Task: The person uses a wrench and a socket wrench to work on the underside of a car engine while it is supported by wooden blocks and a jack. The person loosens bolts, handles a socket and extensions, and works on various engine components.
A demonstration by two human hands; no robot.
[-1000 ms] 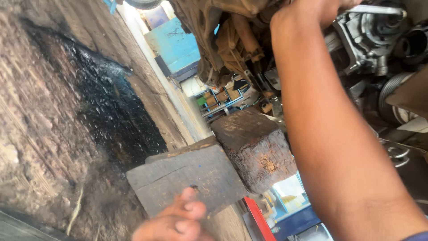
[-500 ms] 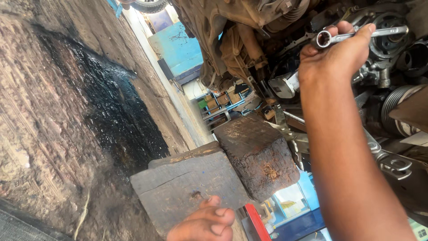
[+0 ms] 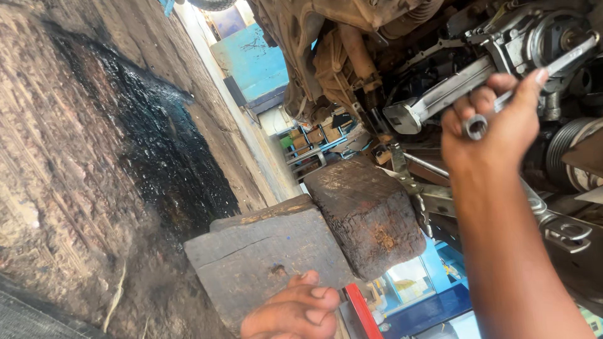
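Observation:
My right hand reaches up at the right, gripping a metal ring spanner whose far end lies against engine parts under a vehicle. Its ring end sticks out by my knuckles. At the bottom middle my left hand rests with curled fingers on the edge of a flat grey wooden block. A dark, worn wooden block stands against the flat one, just to its right.
A rough dirt floor with a black oil stain fills the left. A blue box and crates lie far behind. Rusty chassis parts, a silver bracket and a belt pulley crowd the upper right.
My right hand with the spanner has come down and nearer in view. My left hand has shifted right along the flat block. The camera has swung, showing more of the engine.

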